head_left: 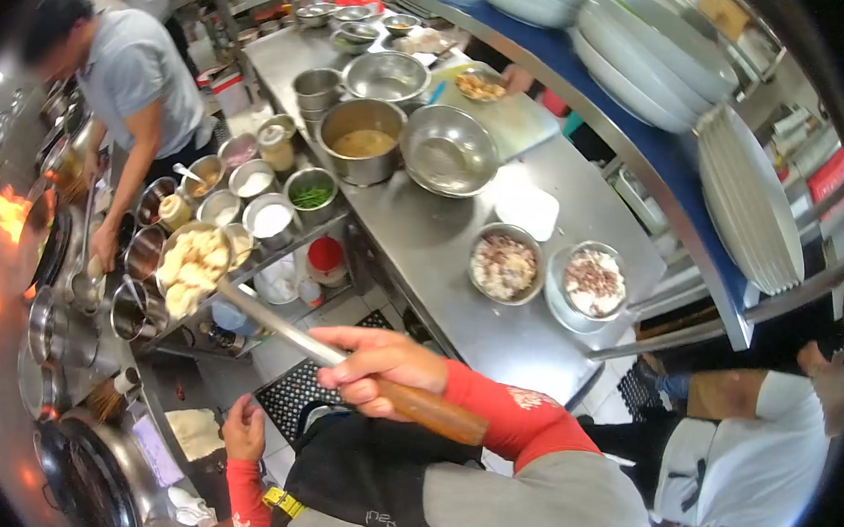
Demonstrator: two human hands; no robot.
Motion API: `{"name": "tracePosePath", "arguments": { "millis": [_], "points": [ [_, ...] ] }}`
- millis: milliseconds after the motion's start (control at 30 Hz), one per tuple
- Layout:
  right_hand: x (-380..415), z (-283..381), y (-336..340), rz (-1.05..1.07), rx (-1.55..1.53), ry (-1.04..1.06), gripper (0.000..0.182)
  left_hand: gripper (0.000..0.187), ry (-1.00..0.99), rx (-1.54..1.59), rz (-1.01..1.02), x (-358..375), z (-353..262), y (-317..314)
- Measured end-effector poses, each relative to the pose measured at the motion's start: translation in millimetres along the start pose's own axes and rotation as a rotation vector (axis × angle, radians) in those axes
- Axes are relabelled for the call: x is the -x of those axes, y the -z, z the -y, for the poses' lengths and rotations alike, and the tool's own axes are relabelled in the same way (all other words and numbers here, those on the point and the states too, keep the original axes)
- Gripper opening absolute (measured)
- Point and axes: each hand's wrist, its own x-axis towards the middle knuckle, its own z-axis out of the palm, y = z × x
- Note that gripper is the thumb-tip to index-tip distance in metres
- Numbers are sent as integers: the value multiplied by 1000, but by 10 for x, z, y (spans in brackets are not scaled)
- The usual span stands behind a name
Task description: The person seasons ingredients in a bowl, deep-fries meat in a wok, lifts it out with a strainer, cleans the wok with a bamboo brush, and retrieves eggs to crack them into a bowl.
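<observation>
My right hand (389, 368) is closed around the wooden grip of a long-handled ladle (283, 327). The ladle's metal shaft points to the left, and its head is mostly hidden under a heap of pale yellow food pieces (194, 263). That heap is held over the edge of the cluster of seasoning pots. Lower down, my left hand (243, 430) hangs near my waist, holding nothing, with its fingers loosely bent and apart. Close to the heap are a tin of white powder (269, 217) and a pot of chopped greens (311, 191).
On the left, a co-worker (140, 73) works at the stove beside a flame (11, 214). The steel counter (413, 253) carries a pot of broth (362, 142) and two bowls of rice mix (504, 263). Another person (733, 466) stands at right, below a plate shelf (639, 147).
</observation>
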Motion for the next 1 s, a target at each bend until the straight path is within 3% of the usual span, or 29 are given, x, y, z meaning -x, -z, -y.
{"name": "tracePosePath", "arguments": {
  "millis": [133,233,300,467,600,700,733,833,867,900,1000],
  "points": [
    [839,356,242,-109,-49,224,60,36,-72,-46,137,-144,-580,-424],
    [1353,590,357,-226,-8,401,58,34,-93,-18,150,-73,-596,-737],
    [1569,696,418,-452,228,551,60,33,-105,-2,162,17,-574,-900],
    [1716,1084,928,-698,720,619,72,33,-62,-62,197,210,-678,-1087],
    [1604,1138,1221,-965,1229,515,65,32,-86,-60,181,237,-664,-1120],
    [1448,999,1854,-1237,2057,739,68,32,-49,-82,162,323,-793,-1051],
    [1367,925,1609,-1357,1850,515,70,32,-50,-71,126,369,-738,-1030],
    [1263,837,1806,-1254,2031,952,70,33,-43,-60,65,398,-589,-1035],
    [1259,858,1780,-1066,1979,1116,66,33,-42,-79,37,407,-419,-1069],
    [1341,820,1657,-1051,1764,875,62,33,-19,-115,-22,491,-244,-968],
    [1348,652,1408,-585,921,628,72,38,46,-94,-112,666,-251,-706]
  ]
}}
